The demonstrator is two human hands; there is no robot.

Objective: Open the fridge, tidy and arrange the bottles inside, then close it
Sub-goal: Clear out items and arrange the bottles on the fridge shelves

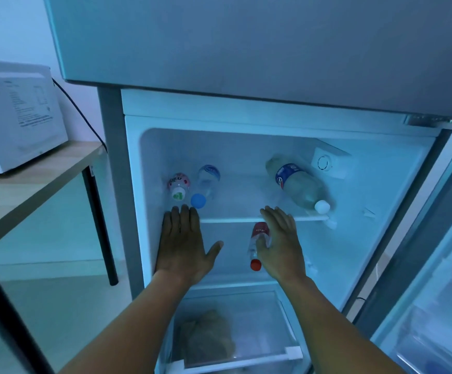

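Note:
The fridge (138,211) stands open, its door (440,265) swung to the right. On the upper glass shelf (246,220) a small pink-labelled bottle (178,186) and a clear bottle with a blue cap (206,184) lie at the left. A large bottle with a blue label and white cap (297,184) lies on its side at the right. A red-capped, red-labelled bottle (257,247) sits on the shelf below. My left hand (184,244) is flat and open just in front of the two left bottles. My right hand (281,244) is open beside the red-capped bottle, thumb against it.
A clear crisper drawer (235,333) at the bottom holds a brownish bag. Left of the fridge a white microwave (17,117) rests on a wooden table (30,190) with dark legs. A black cable (84,117) runs down beside the fridge.

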